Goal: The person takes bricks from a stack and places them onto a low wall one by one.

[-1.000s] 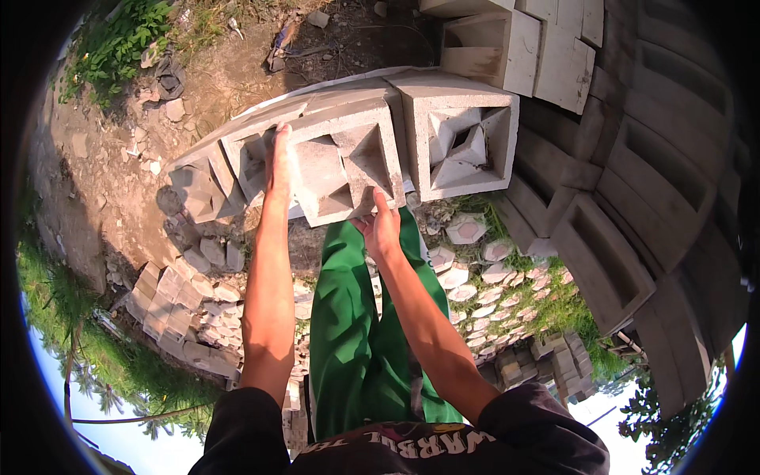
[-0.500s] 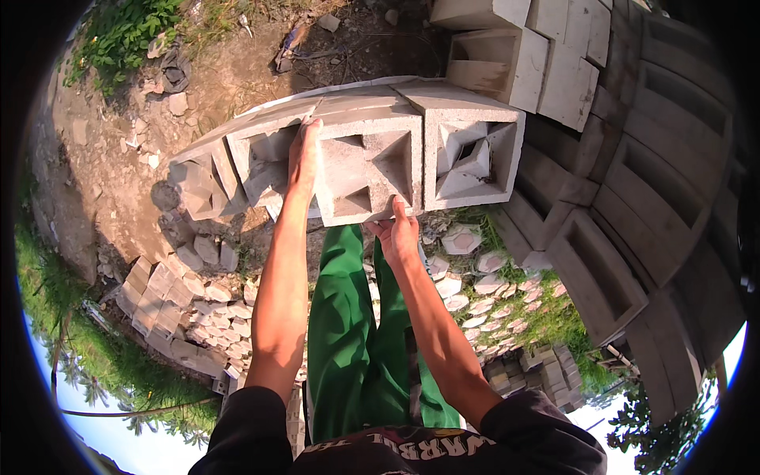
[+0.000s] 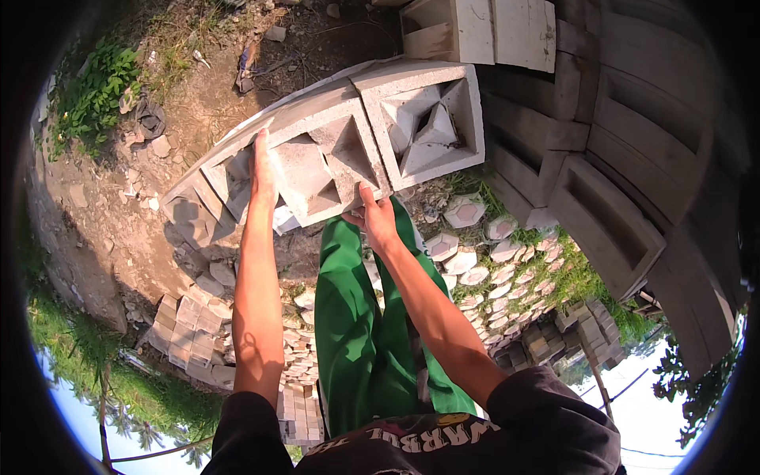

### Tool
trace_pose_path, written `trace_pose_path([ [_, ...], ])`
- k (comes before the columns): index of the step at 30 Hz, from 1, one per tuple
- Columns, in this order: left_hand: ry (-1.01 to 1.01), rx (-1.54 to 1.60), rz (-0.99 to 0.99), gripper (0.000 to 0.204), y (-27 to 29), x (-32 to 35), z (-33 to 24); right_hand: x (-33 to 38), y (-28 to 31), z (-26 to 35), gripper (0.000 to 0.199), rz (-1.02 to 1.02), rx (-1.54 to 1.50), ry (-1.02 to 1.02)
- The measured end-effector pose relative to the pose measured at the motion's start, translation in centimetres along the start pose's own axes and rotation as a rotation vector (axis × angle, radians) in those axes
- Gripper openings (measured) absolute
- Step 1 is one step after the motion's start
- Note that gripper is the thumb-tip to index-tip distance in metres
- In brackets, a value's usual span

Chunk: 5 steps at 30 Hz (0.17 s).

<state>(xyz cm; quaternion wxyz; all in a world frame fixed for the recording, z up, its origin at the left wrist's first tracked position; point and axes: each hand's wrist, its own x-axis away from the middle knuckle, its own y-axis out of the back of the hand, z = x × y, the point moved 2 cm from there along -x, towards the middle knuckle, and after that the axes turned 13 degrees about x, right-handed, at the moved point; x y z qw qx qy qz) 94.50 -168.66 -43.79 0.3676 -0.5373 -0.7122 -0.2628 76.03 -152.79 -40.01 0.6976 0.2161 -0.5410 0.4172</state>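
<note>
A pale grey concrete breeze block (image 3: 299, 168), with slanted hollows in its face, is between my hands. My left hand (image 3: 263, 165) lies along its left edge, fingers toward the top corner. My right hand (image 3: 378, 219) grips its lower edge near the right corner, thumb on the face and fingers underneath. Directly right, nearly touching, stands a second breeze block (image 3: 473, 119) with a pyramid-like pattern. Left of my left hand, more breeze blocks (image 3: 198, 207) continue the row, partly in shadow.
Stacked concrete blocks (image 3: 526, 36) rise at the upper right, and long hollow blocks (image 3: 606, 229) line the right side. Hexagonal pavers (image 3: 465, 210) lie on grass near my legs. Grey brick piles (image 3: 184, 331) sit at lower left. Rubble and dirt spread at upper left.
The whole view has shifted and turned, so the row appears farther left and more slanted. Both hands keep their places on the same block.
</note>
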Motion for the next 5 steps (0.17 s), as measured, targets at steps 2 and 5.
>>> trace_pose_path([
  [2, 0.025, 0.036, 0.052, 0.078, 0.4, -0.8, 0.5, -0.4, 0.6, -0.7, 0.052, -0.003, 0.093, 0.035],
  [5, -0.062, -0.177, -0.088, 0.071, -0.5, -0.8, -0.2, 0.2, 2.6, 0.4, 0.076, 0.125, 0.155, -0.122],
])
